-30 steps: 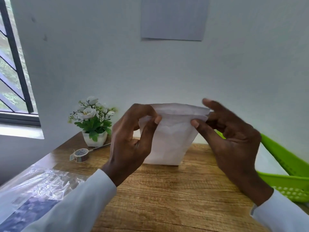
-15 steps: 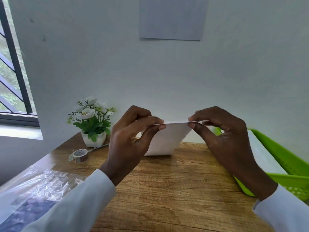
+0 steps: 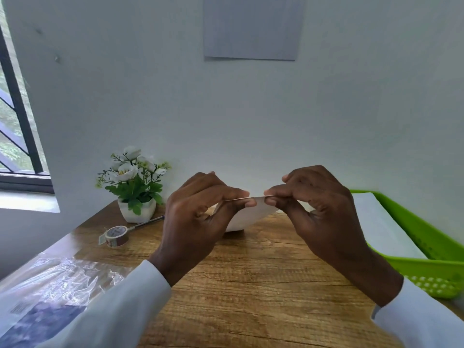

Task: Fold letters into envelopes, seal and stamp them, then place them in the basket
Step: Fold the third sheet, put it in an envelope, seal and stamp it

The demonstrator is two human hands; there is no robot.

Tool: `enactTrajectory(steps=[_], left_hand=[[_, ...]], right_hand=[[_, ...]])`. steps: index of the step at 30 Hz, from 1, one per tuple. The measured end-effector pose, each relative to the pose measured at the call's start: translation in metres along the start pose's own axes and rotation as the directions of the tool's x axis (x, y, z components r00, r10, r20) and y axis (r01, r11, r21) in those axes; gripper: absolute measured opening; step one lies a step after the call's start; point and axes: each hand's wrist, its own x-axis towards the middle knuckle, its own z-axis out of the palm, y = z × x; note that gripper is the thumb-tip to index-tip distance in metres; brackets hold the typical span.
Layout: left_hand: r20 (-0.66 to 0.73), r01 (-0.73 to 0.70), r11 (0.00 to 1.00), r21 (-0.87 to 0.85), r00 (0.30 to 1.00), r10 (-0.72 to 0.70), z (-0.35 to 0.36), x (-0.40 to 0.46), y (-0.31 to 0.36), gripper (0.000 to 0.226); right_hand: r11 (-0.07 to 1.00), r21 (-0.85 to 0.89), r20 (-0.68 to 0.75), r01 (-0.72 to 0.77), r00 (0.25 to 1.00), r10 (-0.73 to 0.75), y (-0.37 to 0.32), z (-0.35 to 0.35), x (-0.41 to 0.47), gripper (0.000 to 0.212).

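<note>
Presently both hands pinch the top edge of a white envelope (image 3: 247, 213) held upright above the wooden table (image 3: 251, 285), its lower edge just at or near the tabletop; contact there cannot be confirmed. Left hand (image 3: 193, 222): thumb and forefinger closed on the upper edge left of centre, other fingers curled behind. Right hand (image 3: 324, 214): same pinch right of centre, fingertips of the two hands nearly meeting. Handling, judged: paper, very light, thin and limp across its face, so it will bow if held by one corner; stiffer along a creased edge. Best hold is along the folded top edge with both pinches, running outward to set the crease; surface likely smooth, so a light but firm pinch is wanted, and hard pressing off the fold line would leave stray creases. Appearance: plain white, unmarked on the visible face, seen nearly edge-on at the top, tapering in view toward the bottom; no stamp visible. Green basket (image 3: 426, 249) sits at right with a white sheet inside. Tape roll (image 3: 116, 236) lies left, near a potted plant (image 3: 135, 187).
</note>
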Motion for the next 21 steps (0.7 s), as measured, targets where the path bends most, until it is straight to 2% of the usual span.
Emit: enactTrajectory(steps=[3,8,12,14,16,18,21], left_hand=[[-0.016,0.012,0.999,-0.033,1.000,-0.012,-0.001,0.000,0.000,0.005],[-0.072,0.092,0.992,-0.086,0.993,-0.098,-0.002,0.004,0.004,0.011],[-0.090,0.259,0.931,-0.259,0.953,-0.290,-0.004,0.011,0.006,0.011],[-0.035,0.297,0.889,-0.349,0.944,-0.329,-0.006,0.016,0.008,0.007],[0.048,0.310,0.860,-0.405,0.947,-0.318,-0.010,0.020,0.009,0.007],[0.150,0.357,0.834,-0.421,0.934,-0.324,-0.018,0.023,0.005,0.006],[0.292,0.484,0.804,-0.345,0.870,-0.398,-0.027,0.027,-0.007,0.008]], right_hand=[[0.998,0.026,0.024,-0.056,0.998,0.056,0.006,-0.002,0.000,0.020],[0.969,0.134,0.044,-0.207,0.978,0.203,0.010,-0.003,0.001,0.015],[0.808,0.414,0.064,-0.419,0.899,0.434,0.002,-0.005,0.011,0.004],[0.709,0.566,0.045,-0.420,0.875,0.482,-0.003,-0.007,0.022,0.002],[0.655,0.637,0.050,-0.407,0.869,0.492,-0.006,-0.008,0.040,0.002],[0.674,0.602,0.116,-0.428,0.882,0.456,-0.004,-0.008,0.060,0.006],[0.688,0.482,0.358,-0.543,0.838,0.411,0.002,-0.001,0.084,0.007]])
